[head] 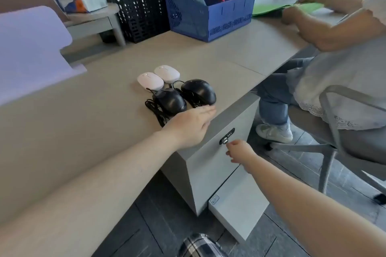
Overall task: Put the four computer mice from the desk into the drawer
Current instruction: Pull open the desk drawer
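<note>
Two white mice and two black corded mice lie in a cluster near the desk's front edge. My left hand rests flat and open on the desk, just in front of the black mice, holding nothing. My right hand is below the desk edge with its fingers pinched at the knob of the black combination lock on the grey drawer front. The upper drawer looks closed. A lower drawer sticks out a little.
A blue file holder and black mesh holders stand at the back of the desk. A person sits on a grey chair to the right, legs near the drawer unit, hands on a green folder. A lilac panel is at the left.
</note>
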`<action>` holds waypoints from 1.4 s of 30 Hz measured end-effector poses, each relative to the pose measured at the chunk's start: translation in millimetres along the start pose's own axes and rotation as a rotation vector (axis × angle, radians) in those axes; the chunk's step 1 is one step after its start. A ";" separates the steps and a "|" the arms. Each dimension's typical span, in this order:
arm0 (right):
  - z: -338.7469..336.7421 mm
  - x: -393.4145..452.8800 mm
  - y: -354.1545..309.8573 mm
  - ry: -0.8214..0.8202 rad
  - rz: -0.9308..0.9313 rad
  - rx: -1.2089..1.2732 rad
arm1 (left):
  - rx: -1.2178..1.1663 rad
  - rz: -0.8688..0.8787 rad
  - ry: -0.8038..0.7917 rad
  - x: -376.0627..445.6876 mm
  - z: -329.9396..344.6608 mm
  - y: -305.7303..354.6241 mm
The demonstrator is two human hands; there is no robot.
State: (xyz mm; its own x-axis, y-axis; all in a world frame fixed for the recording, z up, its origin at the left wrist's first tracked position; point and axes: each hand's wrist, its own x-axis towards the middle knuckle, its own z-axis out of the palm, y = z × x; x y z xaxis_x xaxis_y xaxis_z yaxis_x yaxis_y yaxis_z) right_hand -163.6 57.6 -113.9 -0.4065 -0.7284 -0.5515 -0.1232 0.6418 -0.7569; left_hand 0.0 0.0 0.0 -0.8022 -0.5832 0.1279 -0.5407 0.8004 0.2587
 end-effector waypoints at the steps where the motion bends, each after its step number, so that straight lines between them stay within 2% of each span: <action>1: 1.5 1.9 1.6 -0.008 0.005 0.014 | 0.036 -0.002 -0.004 0.8 0.1 0.7; 9: 1.5 12.8 -4.0 0.028 0.056 0.301 | 0.184 0.013 -0.033 1.5 1.5 -1.3; 15: 1.4 10.9 -4.4 0.053 0.023 0.248 | 0.201 0.031 0.021 0.5 5.2 -0.6; 24: -15.2 -3.9 5.0 0.050 0.055 0.174 | 0.183 -0.026 0.000 2.1 2.0 4.2; 26: -25.0 -13.9 15.7 0.101 0.003 0.013 | 0.173 -0.036 -0.023 3.1 -0.7 5.9; 27: -29.8 -19.8 20.3 0.178 -0.077 -0.170 | 0.171 -0.037 -0.028 3.5 -1.6 6.6; 29: -35.8 -30.2 23.0 0.367 -0.335 -0.489 | 0.159 -0.051 -0.031 4.3 -2.9 8.8; 30: -37.6 -34.2 20.5 0.401 -0.480 -0.565 | 0.155 -0.066 -0.032 4.4 -2.9 10.7; 32: -39.0 -35.8 12.8 0.314 -0.683 -0.735 | 0.164 -0.098 -0.046 4.3 -2.6 15.6; 33: -38.3 -34.7 9.3 0.233 -0.727 -0.841 | 0.175 -0.115 -0.059 4.3 -2.7 17.6; 36: -38.6 -38.3 5.0 0.098 -0.701 -1.041 | 0.222 -0.166 -0.100 1.9 -1.3 27.1; 39: -43.3 -47.1 3.9 0.126 -0.678 -1.106 | 0.271 -0.212 -0.109 -4.2 7.0 37.9; 42: -54.3 -62.2 12.2 0.173 -0.616 -1.060 | 0.271 -0.234 -0.089 -10.0 14.4 45.3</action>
State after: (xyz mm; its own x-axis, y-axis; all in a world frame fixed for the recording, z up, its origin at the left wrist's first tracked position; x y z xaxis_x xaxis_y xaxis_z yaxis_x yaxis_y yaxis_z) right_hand -188.9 123.8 -69.9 -0.1261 -0.9880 -0.0897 -0.9751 0.1401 -0.1717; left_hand -20.1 44.1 -3.3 -0.6616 -0.7498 0.0082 -0.7497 0.6617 0.0068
